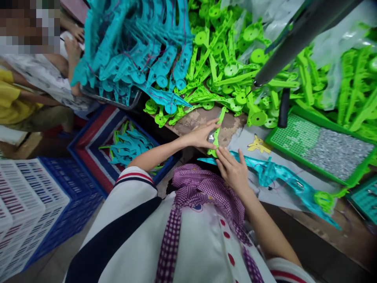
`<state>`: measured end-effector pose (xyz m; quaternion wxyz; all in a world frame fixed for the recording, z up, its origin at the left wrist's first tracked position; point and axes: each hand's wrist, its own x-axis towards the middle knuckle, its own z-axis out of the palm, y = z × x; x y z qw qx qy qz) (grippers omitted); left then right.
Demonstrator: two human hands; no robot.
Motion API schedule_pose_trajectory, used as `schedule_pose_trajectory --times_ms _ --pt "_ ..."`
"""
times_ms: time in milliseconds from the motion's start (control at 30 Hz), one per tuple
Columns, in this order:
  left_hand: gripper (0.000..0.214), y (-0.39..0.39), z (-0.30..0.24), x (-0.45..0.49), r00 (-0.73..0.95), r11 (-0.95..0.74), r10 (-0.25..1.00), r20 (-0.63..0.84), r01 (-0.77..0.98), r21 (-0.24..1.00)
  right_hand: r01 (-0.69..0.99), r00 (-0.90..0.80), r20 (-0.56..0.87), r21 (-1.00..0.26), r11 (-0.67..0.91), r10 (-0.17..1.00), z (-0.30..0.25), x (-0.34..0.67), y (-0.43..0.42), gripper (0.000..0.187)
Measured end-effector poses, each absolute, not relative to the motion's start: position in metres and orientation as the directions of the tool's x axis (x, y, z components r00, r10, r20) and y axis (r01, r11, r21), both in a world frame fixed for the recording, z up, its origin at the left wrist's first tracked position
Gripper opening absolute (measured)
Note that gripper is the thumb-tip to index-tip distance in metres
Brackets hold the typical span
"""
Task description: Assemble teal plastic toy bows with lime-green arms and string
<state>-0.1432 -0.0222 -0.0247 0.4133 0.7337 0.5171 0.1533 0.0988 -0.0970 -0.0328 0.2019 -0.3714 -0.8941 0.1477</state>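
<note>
Worn tabletop, bare patch mid-view, parts piled at far side: blue parts stacked L, heap of green parts ctr to R, clear plastic sheeting among them at upper R.

Hands both over near edge. L hand: partly open, fingers & thumb spread along slim green part, which it has hold of. R hand: part open, fingertips at near end of same part; can't tell if gripping. Green part sits btwn the hands, above bare patch.

Long blue piece runs under R hand & off to R, on white sheet w/ yellow cartoon figure. Round green piece at its R end.

Upper R: dark tool slanting down, thin tip over heap. Below it, green tray, perforated, small silvery bits in R portion, too small to ID.

Lower L: striped crate, blue/green pcs inside; white/blue baskets. Upper L: co-workers, one in yellow top.
</note>
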Motion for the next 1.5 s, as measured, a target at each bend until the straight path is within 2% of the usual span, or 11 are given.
schedule_pose_trajectory --times_ms 133,233,333,400,567,767,900,967,1267,1400,1500 --pt "0.095 -0.033 -0.026 -0.141 0.360 -0.108 0.917 -0.173 0.641 0.760 0.619 -0.593 0.315 -0.411 0.670 0.741 -0.037 0.095 -0.095 0.042" --pt "0.095 -0.060 -0.025 -0.137 0.166 -0.018 0.980 -0.113 0.633 0.774 0.616 -0.583 0.332 -0.415 0.670 0.742 -0.036 0.093 -0.096 0.042" --pt "0.054 -0.091 -0.015 -0.134 0.002 0.196 0.968 -0.251 0.618 0.761 0.614 -0.586 0.337 -0.410 0.675 0.737 -0.036 0.094 -0.096 0.039" --pt "0.040 -0.102 -0.007 -0.132 0.029 0.268 0.925 -0.379 0.656 0.705 0.614 -0.589 0.331 -0.411 0.674 0.737 -0.036 0.095 -0.095 0.038" --pt "0.042 -0.099 0.005 -0.128 0.145 0.270 0.846 -0.513 0.713 0.646 0.590 -0.586 0.344 -0.440 0.677 0.734 -0.036 0.093 -0.092 0.035" --pt "0.038 -0.084 0.012 -0.136 0.203 0.179 0.863 -0.463 0.733 0.656 0.546 -0.582 0.378 -0.474 0.690 0.720 -0.036 0.096 -0.095 0.039" --pt "0.036 -0.057 0.001 -0.124 0.066 -0.056 0.998 0.008 0.773 0.632 0.519 -0.580 0.417 -0.472 0.712 0.700 -0.037 0.115 -0.104 0.044" --pt "0.040 -0.044 -0.011 -0.109 0.114 -0.146 0.989 0.091 0.809 0.570 0.520 -0.594 0.416 -0.454 0.723 0.688 -0.036 0.124 -0.107 0.048" --pt "0.042 -0.026 -0.019 -0.093 0.393 -0.369 0.919 -0.014 0.875 0.313 0.506 -0.614 0.364 -0.499 0.704 0.700 -0.040 0.129 -0.108 0.052" --pt "0.034 -0.016 -0.011 -0.091 0.459 -0.429 0.888 -0.034 0.852 0.299 0.456 -0.663 0.308 -0.557 0.695 0.682 -0.022 0.138 -0.098 0.050" --pt "0.032 -0.013 -0.015 -0.086 0.441 -0.404 0.896 -0.040 0.852 0.333 0.455 -0.518 0.425 -0.599 0.659 0.743 0.019 0.138 -0.060 0.050"
